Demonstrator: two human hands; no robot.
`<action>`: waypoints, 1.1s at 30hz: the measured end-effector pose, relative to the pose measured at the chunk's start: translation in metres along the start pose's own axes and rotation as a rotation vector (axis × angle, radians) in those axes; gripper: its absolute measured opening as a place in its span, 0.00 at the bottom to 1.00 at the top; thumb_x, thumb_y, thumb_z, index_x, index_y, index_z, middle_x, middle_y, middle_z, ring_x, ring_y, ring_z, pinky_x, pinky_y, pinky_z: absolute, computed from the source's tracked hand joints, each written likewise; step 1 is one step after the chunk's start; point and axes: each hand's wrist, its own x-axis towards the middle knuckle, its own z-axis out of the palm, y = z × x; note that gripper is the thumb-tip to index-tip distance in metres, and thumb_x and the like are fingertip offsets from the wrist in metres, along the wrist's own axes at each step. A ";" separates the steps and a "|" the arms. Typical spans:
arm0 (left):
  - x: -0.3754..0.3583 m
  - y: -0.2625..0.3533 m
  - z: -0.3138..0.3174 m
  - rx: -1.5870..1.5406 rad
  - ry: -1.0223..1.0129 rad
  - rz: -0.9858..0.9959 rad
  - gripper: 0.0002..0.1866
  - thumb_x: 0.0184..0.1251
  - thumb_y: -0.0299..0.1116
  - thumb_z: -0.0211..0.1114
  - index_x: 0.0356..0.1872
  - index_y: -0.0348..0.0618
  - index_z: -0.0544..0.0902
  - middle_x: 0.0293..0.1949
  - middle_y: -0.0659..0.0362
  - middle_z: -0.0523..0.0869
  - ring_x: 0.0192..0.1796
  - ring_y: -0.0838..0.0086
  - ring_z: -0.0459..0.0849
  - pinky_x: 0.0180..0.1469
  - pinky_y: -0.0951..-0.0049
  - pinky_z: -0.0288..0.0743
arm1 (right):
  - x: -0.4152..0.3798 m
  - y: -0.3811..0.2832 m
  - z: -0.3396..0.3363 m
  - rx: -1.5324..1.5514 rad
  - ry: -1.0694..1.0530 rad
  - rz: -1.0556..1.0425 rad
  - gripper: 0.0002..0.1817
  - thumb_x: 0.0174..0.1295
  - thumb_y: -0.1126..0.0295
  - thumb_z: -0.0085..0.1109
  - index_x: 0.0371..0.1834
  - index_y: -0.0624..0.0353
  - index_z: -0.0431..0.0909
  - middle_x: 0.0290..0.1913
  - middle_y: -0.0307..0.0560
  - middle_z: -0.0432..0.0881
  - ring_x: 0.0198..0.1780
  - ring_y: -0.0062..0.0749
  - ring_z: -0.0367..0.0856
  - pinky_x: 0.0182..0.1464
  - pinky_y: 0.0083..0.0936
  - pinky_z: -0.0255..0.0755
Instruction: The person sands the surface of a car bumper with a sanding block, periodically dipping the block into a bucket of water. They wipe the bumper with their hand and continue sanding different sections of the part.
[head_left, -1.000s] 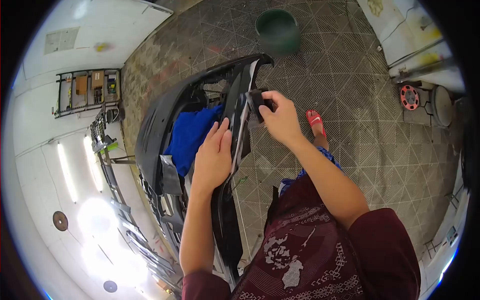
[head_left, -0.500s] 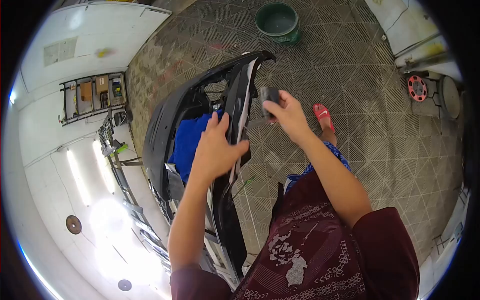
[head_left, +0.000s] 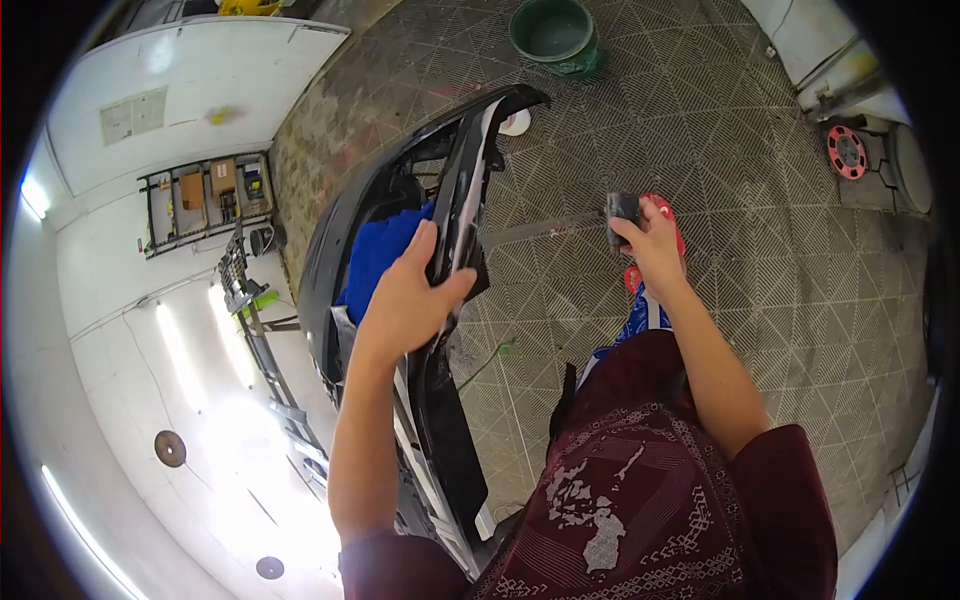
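Observation:
A long black bumper (head_left: 322, 250) stands left of centre, with a pale, whitish strip (head_left: 466, 215) along its near edge. My left hand (head_left: 412, 300) rests on that edge, fingers spread and nothing in its grasp. Blue cloth (head_left: 382, 258) lies in the bumper's hollow, beside my left fingers. Out to the right, over the floor and apart from the bumper, my right hand (head_left: 652, 245) grips a dark grey block (head_left: 622, 218) between thumb and fingers.
A green bucket (head_left: 552, 38) stands on the patterned floor (head_left: 750, 290) beyond the bumper's far end. At the right are a red reel (head_left: 847, 152) and a round grey object (head_left: 909, 168). A wall shelf (head_left: 208, 203) is on the left.
My right hand has moved right, away from the bumper, with the dark block still in it. My left hand remains at the bumper's edge. The view has shifted a little.

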 end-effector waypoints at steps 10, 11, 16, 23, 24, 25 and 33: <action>-0.112 -0.010 0.002 -0.023 0.037 0.160 0.40 0.75 0.37 0.72 0.85 0.40 0.66 0.85 0.41 0.65 0.87 0.48 0.62 0.84 0.58 0.60 | -0.018 0.024 0.003 0.020 -0.101 0.036 0.22 0.73 0.65 0.70 0.66 0.60 0.77 0.49 0.37 0.87 0.46 0.18 0.85 0.47 0.24 0.82; -0.111 -0.006 0.002 -0.023 0.037 0.166 0.40 0.75 0.37 0.72 0.85 0.40 0.66 0.85 0.41 0.65 0.87 0.48 0.62 0.84 0.58 0.60 | -0.019 0.023 -0.001 0.003 -0.108 0.043 0.22 0.74 0.64 0.70 0.66 0.60 0.77 0.49 0.37 0.86 0.47 0.19 0.85 0.47 0.24 0.82; -0.081 0.008 0.005 0.237 0.118 0.193 0.33 0.82 0.42 0.65 0.81 0.38 0.71 0.84 0.40 0.66 0.86 0.51 0.65 0.83 0.61 0.61 | -0.042 0.008 -0.022 -0.084 -0.082 0.054 0.22 0.74 0.63 0.69 0.65 0.61 0.78 0.49 0.38 0.86 0.45 0.19 0.85 0.44 0.23 0.81; -0.008 0.009 0.013 0.251 0.099 0.206 0.33 0.82 0.44 0.62 0.81 0.38 0.71 0.83 0.41 0.68 0.85 0.47 0.67 0.83 0.59 0.63 | -0.072 -0.002 -0.068 -0.179 0.053 -0.030 0.22 0.71 0.66 0.70 0.62 0.67 0.78 0.45 0.43 0.86 0.42 0.23 0.84 0.42 0.25 0.79; 0.001 0.011 0.013 0.282 0.097 0.179 0.33 0.82 0.44 0.62 0.82 0.39 0.70 0.83 0.41 0.68 0.84 0.47 0.67 0.83 0.58 0.63 | -0.075 -0.004 -0.072 -0.184 0.060 -0.004 0.22 0.71 0.67 0.70 0.62 0.67 0.79 0.45 0.44 0.86 0.42 0.23 0.85 0.42 0.25 0.79; 0.011 0.011 0.016 0.297 0.125 0.185 0.35 0.80 0.45 0.63 0.82 0.41 0.71 0.82 0.42 0.70 0.82 0.46 0.70 0.82 0.58 0.64 | -0.082 -0.012 -0.075 -0.147 0.056 0.031 0.21 0.70 0.69 0.70 0.62 0.68 0.79 0.45 0.44 0.86 0.43 0.25 0.85 0.44 0.26 0.80; 0.056 0.030 0.022 0.330 0.145 -0.020 0.39 0.74 0.56 0.66 0.81 0.49 0.74 0.73 0.42 0.83 0.73 0.43 0.81 0.76 0.50 0.74 | -0.109 -0.059 -0.128 -0.303 -0.075 -0.083 0.19 0.70 0.72 0.68 0.61 0.64 0.79 0.46 0.39 0.84 0.44 0.23 0.83 0.48 0.24 0.78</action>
